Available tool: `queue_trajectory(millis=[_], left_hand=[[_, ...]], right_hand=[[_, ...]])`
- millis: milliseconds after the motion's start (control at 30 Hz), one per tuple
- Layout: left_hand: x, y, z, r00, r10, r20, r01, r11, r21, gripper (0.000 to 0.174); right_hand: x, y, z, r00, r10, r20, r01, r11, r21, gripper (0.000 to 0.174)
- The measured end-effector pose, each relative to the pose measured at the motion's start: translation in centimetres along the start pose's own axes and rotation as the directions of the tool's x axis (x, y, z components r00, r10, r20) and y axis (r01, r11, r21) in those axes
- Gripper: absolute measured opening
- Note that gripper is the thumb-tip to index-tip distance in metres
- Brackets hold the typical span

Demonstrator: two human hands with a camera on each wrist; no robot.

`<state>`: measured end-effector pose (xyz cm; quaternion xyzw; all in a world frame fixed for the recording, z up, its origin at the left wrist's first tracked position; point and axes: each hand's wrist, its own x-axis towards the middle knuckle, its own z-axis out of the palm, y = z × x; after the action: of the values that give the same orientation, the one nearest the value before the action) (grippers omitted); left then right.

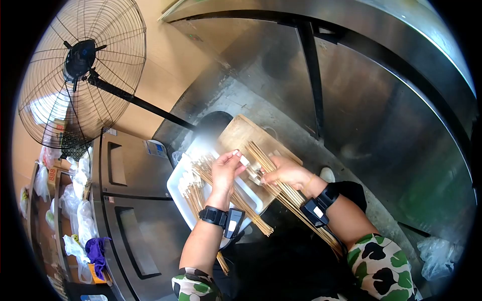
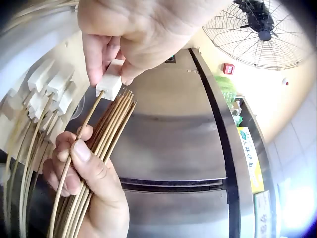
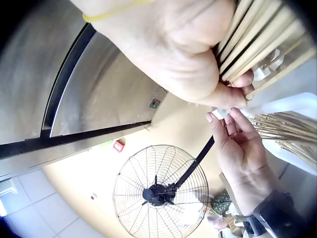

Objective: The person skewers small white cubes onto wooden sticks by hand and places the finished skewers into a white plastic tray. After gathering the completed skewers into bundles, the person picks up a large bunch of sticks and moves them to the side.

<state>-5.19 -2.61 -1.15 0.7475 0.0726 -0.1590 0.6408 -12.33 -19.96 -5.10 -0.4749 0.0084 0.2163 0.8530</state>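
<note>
A white block [image 2: 110, 79] is pinched between the thumb and fingers of my left hand [image 2: 143, 29]; the tip of one thin stick [image 2: 74, 148] meets its lower end. My right hand [image 2: 94, 183] grips a bundle of sticks [image 2: 116, 124], with that single stick held apart by thumb and fingertips. In the head view, the left hand [image 1: 226, 170] is over the white tray [image 1: 174, 189] and the right hand [image 1: 291, 175] is just to its right. Skewers carrying white blocks [image 1: 191, 178] lie in the tray.
A wooden board [image 1: 238, 128] lies beyond the hands, with several white blocks near the right fingers. A standing fan [image 1: 80, 60] is at the far left. Steel cabinets [image 1: 135, 231] stand on the left, and a large steel surface [image 1: 381, 125] spans the right.
</note>
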Motion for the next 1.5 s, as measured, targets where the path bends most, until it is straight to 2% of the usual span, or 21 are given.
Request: queue_trajectory(millis=[233,300,367,400,433,500,533,567,633,733,867,967,1000,1033,1067,1100,1133,1167,1233,1333,1500], left_hand=[[-1.0,-0.8,0.4,0.999,-0.033,0.018,0.034,0.999,-0.035,0.019],[-1.0,-0.4,-0.5,0.998,-0.021,0.062,0.023,0.999,-0.033,0.028],[-2.6,1.8,-1.3,0.997,0.014,0.078,-0.018,0.998,0.058,0.037],[-3.3,2.6,-2.3,0.997,0.073,0.04,-0.076,0.994,0.082,0.043],[-3.8,3.1,-3.4,0.991,0.13,-0.027,-0.126,0.986,0.106,0.036],[-3.7,1.6,-8.3,0.978,0.198,0.073,-0.2,0.979,0.03,0.025],[-3.8,-0.2,-10.4,0.993,0.089,0.072,-0.111,0.912,0.394,0.021],[-4.8,-1.7,-12.1,1.0,-0.014,0.024,-0.007,0.713,0.701,0.017],[-7.5,-2.8,-11.0,0.984,-0.17,0.057,0.04,0.518,0.855,0.023],[-8.9,-6.3,-9.2,0.994,-0.047,0.096,-0.086,0.184,0.979,0.035],[-9.4,-7.9,-9.2,0.992,0.03,0.122,-0.125,0.187,0.974,0.037],[-9.6,-6.8,-9.8,0.991,-0.059,0.124,-0.097,0.336,0.937,0.04],[-10.1,-5.1,-9.3,0.994,-0.081,0.08,-0.042,0.393,0.918,0.033],[-9.7,-5.0,-9.9,0.994,-0.07,0.082,-0.014,0.665,0.747,0.028],[-9.2,-5.2,-11.2,0.995,-0.063,0.082,0.013,0.867,0.498,0.025],[-8.8,-5.2,-11.8,0.995,-0.057,0.082,0.04,0.98,0.196,0.021],[-9.2,-2.6,-10.7,0.993,-0.115,0.032,0.113,0.992,0.062,0.017],[-9.2,-0.8,-10.2,0.993,-0.107,0.058,0.113,0.988,-0.103,0.021],[-8.2,1.4,-9.3,0.994,-0.097,0.052,0.107,0.963,-0.247,0.023],[-5.8,3.1,-6.9,0.995,-0.062,0.077,0.084,0.941,-0.329,0.024],[-0.8,2.7,-4.8,0.981,-0.11,0.161,0.167,0.897,-0.409,0.021]], right_hand=[[0.3,0.4,-0.2,1.0,-0.001,-0.025,-0.001,0.996,-0.089,0.025],[0.0,0.2,0.0,0.999,-0.006,-0.032,0.004,0.997,-0.08,0.026],[0.4,0.3,0.1,0.998,0.005,-0.067,-0.006,1.0,-0.016,0.038],[0.7,0.7,-0.4,0.999,-0.001,-0.048,-0.001,0.999,-0.048,0.038],[0.9,1.1,-0.6,0.999,-0.01,-0.044,0.008,0.998,-0.059,0.038],[1.1,1.5,-0.9,0.998,-0.04,-0.041,0.037,0.997,-0.075,0.038],[1.0,1.5,-0.9,0.998,-0.046,-0.042,0.042,0.994,-0.103,0.037],[0.9,1.4,-0.5,0.999,-0.024,-0.034,0.02,0.994,-0.112,0.037],[0.6,0.6,-0.4,0.999,0.016,-0.035,-0.021,0.99,-0.141,0.036],[0.4,0.6,-0.3,0.998,0.042,-0.05,-0.046,0.996,-0.082,0.034],[-0.1,-0.2,-0.1,0.995,0.073,-0.073,-0.078,0.994,-0.073,0.034],[0.6,0.8,-0.7,0.997,0.068,-0.037,-0.07,0.997,-0.044,0.037],[0.8,1.1,-0.8,0.997,0.067,-0.029,-0.068,0.997,-0.042,0.038],[0.8,1.3,-0.9,0.998,0.066,-0.02,-0.067,0.997,-0.039,0.039],[0.9,1.4,-1.1,0.998,0.06,-0.015,-0.06,0.998,-0.019,0.04],[0.9,1.4,-1.1,0.999,0.049,-0.022,-0.05,0.999,-0.007,0.04],[0.9,1.4,-1.0,0.999,0.039,-0.027,-0.039,0.999,0.003,0.04],[1.0,1.4,-0.9,0.999,0.03,-0.028,-0.03,0.999,0.013,0.039],[0.4,0.5,-0.2,0.999,0.042,-0.031,-0.041,0.999,0.035,0.034],[0.0,-0.1,-0.2,0.996,0.073,0.05,-0.076,0.995,0.061,0.029],[-0.2,-0.3,-0.2,0.994,0.092,0.061,-0.099,0.987,0.129,0.026]])
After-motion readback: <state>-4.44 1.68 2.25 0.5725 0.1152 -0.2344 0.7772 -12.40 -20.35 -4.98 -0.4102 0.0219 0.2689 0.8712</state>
